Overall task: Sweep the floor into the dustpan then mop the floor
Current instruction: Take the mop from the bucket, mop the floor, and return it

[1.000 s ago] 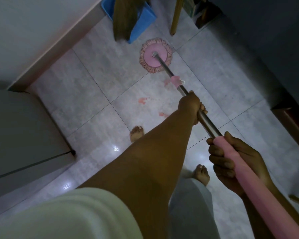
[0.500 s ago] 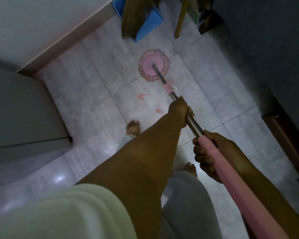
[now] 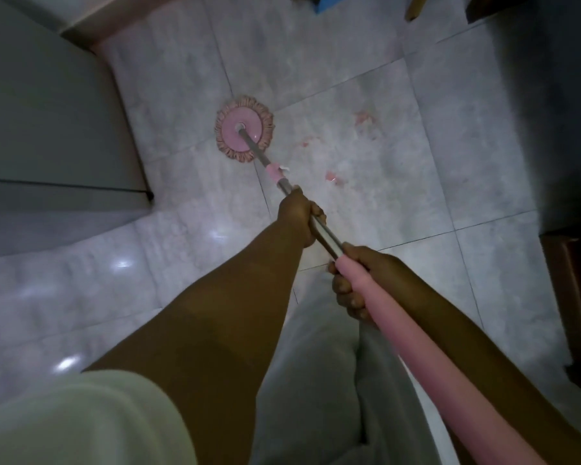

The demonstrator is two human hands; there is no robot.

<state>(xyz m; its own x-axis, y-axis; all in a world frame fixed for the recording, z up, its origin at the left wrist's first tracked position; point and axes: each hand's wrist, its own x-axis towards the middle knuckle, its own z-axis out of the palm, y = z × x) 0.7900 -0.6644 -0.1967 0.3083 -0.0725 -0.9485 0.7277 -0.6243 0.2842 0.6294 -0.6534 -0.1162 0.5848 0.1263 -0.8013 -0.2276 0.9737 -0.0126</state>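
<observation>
A round pink mop head lies flat on the grey tiled floor, close to the cabinet on the left. Its metal pole runs down and right into a pink handle. My left hand is closed around the metal part of the pole. Lower on the pole, my right hand grips the top of the pink handle. Reddish stains mark the tiles to the right of the mop head.
A grey cabinet fills the left side, with a skirting board behind it. A blue dustpan edge and a wooden stick sit at the top. Dark wooden furniture stands at the right.
The mop head has slid left and nearer to me, off the stained tiles toward the cabinet. Both hands kept their grip, and the view swung so the dustpan is nearly out of frame.
</observation>
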